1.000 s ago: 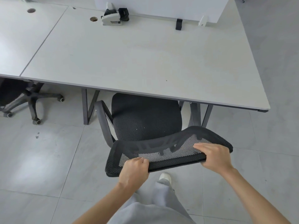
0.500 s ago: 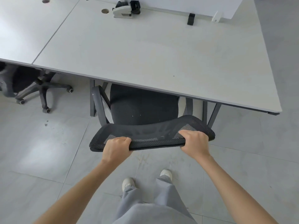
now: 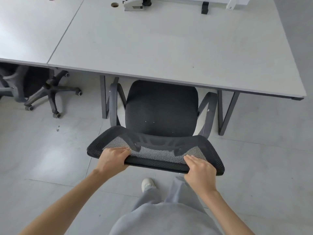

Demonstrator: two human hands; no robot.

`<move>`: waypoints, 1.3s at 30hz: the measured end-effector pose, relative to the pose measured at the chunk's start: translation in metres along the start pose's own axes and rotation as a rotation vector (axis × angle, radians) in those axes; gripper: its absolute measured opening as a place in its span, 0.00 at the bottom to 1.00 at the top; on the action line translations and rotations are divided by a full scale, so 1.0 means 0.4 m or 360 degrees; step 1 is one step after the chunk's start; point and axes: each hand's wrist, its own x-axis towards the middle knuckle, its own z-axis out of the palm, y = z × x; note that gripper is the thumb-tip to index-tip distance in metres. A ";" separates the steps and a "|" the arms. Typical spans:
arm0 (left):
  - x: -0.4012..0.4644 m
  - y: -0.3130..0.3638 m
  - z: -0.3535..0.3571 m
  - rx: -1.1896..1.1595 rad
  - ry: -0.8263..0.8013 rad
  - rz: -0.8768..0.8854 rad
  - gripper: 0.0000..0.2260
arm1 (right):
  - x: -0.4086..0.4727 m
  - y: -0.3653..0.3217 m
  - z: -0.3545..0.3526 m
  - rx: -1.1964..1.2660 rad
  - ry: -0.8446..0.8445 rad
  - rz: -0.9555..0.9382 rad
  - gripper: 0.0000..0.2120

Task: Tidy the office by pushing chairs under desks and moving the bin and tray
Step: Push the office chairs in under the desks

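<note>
Chair [image 3: 161,107], black and mesh-covered, stands in front of you with the far edge of its seat tucked beneath the near edge of the desk [image 3: 152,44], the rest of the seat and the backrest out over the floor [image 3: 50,158]. Its backrest [image 3: 155,148] leans toward you, and both armrests show either side of the seat, close to the dark desk legs [image 3: 221,112].

Your left hand [image 3: 112,160] grasps the top edge of the backrest near its left end, fingers curled over the mesh. Your right hand [image 3: 199,168] grasps the same edge toward its right end, fingers laid over the top and the thumb underneath. Both arms reach forward from the lower corners of the view.

Below the backrest you see your grey trousers [image 3: 162,216] and one white shoe [image 3: 148,184] on the pale tiled floor.

On the desk's far side sit a white and black clamp-like device [image 3: 135,3], a round cable hole [image 3: 114,4] and a small black bracket [image 3: 205,7] at the foot of a white partition. A second desk [image 3: 30,26] adjoins on the left, touching along a seam. Under it another black chair [image 3: 39,87] is pushed in, its wheeled star base sticking out onto the floor.
</note>
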 end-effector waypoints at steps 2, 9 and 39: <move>0.008 -0.019 -0.021 0.0042 -0.0007 0.0063 0.08 | -0.007 -0.018 -0.004 -0.0041 -0.0019 0.0043 0.14; 0.031 -0.028 -0.018 0.0135 -0.0053 0.0189 0.08 | 0.000 -0.010 -0.019 -0.0086 0.0023 0.0030 0.17; 0.567 -0.015 -0.003 0.0326 -0.0157 -0.0104 0.07 | 0.510 0.285 -0.057 -0.0267 -0.0206 0.0156 0.11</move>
